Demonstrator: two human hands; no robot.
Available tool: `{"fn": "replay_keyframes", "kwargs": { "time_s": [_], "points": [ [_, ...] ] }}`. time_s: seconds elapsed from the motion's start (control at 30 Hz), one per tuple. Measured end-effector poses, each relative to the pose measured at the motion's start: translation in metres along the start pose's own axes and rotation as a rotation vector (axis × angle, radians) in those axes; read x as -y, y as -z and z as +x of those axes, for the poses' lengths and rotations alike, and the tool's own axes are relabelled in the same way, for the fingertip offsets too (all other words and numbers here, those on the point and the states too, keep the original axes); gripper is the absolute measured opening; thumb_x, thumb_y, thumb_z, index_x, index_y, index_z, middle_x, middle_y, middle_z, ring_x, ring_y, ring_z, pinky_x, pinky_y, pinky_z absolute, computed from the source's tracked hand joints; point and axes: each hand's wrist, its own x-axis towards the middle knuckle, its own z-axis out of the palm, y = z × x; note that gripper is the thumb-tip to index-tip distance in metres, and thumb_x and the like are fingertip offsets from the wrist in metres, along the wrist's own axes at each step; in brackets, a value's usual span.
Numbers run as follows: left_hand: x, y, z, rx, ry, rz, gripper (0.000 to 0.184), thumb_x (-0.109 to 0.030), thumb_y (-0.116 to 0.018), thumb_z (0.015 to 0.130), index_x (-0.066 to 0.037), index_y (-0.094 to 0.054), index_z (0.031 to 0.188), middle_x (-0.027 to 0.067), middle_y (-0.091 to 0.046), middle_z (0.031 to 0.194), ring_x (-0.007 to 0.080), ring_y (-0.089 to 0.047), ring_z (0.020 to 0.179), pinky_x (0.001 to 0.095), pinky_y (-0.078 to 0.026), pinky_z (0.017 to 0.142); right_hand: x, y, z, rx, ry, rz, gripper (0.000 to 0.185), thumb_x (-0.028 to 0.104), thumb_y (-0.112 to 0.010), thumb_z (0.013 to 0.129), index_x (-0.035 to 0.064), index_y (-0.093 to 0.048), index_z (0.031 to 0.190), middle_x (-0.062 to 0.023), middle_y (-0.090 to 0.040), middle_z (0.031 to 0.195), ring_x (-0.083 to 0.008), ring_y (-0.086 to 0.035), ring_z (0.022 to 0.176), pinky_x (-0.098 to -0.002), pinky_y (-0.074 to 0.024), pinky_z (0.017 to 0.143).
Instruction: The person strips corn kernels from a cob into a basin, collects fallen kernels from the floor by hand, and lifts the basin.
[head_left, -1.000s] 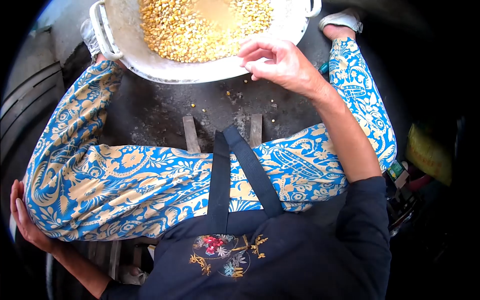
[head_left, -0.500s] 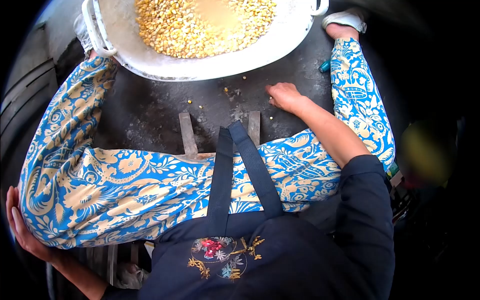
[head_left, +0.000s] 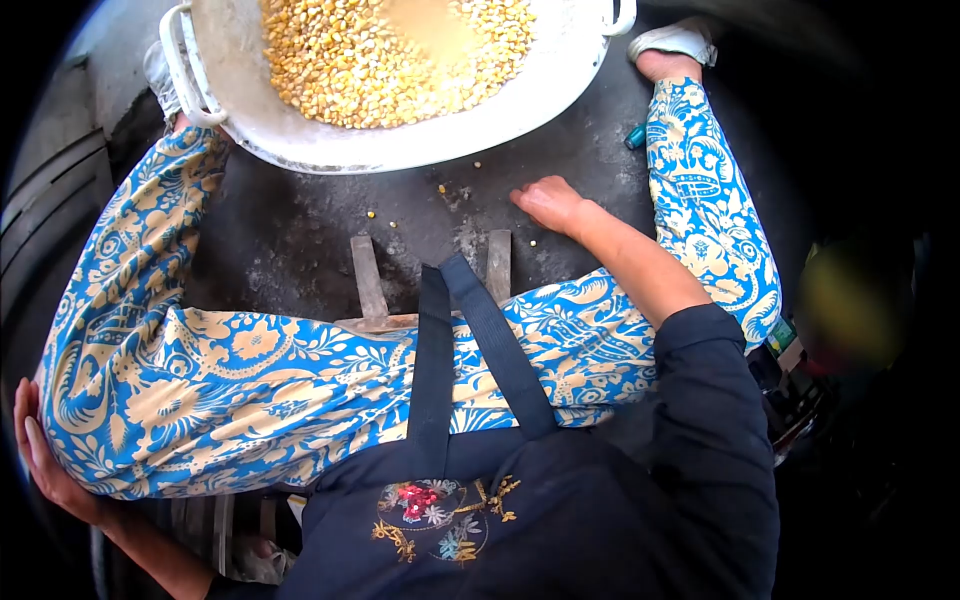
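Note:
My right hand is low over the dark floor, just below the white basin. Its fingers are curled together, and anything inside them is hidden. Yellow corn kernels fill the basin's bottom, with a pale powdery patch among them. A few loose kernels lie scattered on the floor left of this hand. At the far left, my left hand rests against the side of my patterned trouser leg, its fingers stretched out and holding nothing.
The basin has a white handle on each side and stands between my feet. Wooden legs of a low seat stick out in front of my lap. A small teal object lies beside my right shin. Dark straps hang over my lap.
The view has shifted slightly, so the basin and legs appear a little lower and further left. My right hand stays low over the floor with curled fingers; my left hand has not moved.

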Motion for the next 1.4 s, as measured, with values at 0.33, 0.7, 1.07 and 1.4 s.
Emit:
{"fn": "replay_keyframes", "kwargs": {
  "time_s": [0.33, 0.7, 1.07, 1.4],
  "points": [
    [0.021, 0.012, -0.001, 0.120, -0.466, 0.472, 0.035, -0.011, -0.030, 0.097, -0.003, -0.048, 0.125, 0.0155, -0.046, 0.130, 0.0280, -0.047, 0.120, 0.0380, -0.037, 0.103, 0.078, 0.119, -0.036, -0.232, 0.009, 1.119, 0.004, 0.004, -0.058, 0.074, 0.0033, -0.056, 0.077, -0.0018, -0.057, 0.064, -0.0064, -0.055, 0.058, -0.0245, -0.0445, 0.053],
    [0.023, 0.028, 0.001, 0.159, -0.573, 0.804, 0.035, -0.010, -0.046, 0.091, -0.002, -0.044, 0.125, 0.0145, -0.054, 0.125, 0.0285, -0.052, 0.116, 0.0465, -0.027, 0.106, 0.057, 0.088, -0.015, -0.116, -0.126, 0.901, 0.016, 0.009, -0.061, 0.078, -0.0005, -0.057, 0.090, -0.0048, -0.061, 0.075, -0.0118, -0.060, 0.064, -0.0251, -0.0487, 0.060],
    [0.022, 0.033, 0.003, 0.239, -0.390, 0.533, 0.034, -0.006, -0.033, 0.095, 0.001, -0.043, 0.127, 0.0184, -0.049, 0.128, 0.0281, -0.049, 0.119, 0.0403, -0.030, 0.106, 0.026, 0.011, 0.088, -0.648, -0.130, 0.404, 0.035, 0.019, -0.041, 0.087, 0.0069, -0.052, 0.119, -0.0184, -0.051, 0.123, -0.0334, -0.050, 0.112, -0.0414, -0.0463, 0.087],
    [-0.018, -0.019, 0.001, -0.134, 0.194, -0.086, 0.044, -0.021, -0.027, 0.096, 0.006, -0.049, 0.123, 0.0175, -0.047, 0.131, 0.0265, -0.050, 0.118, 0.0376, -0.034, 0.104, 0.103, 0.104, 0.025, -0.235, 0.190, 0.640, 0.010, 0.004, -0.056, 0.072, 0.0013, -0.056, 0.082, -0.0139, -0.057, 0.082, -0.0299, -0.060, 0.077, -0.0387, -0.0484, 0.066]
  ]
}}
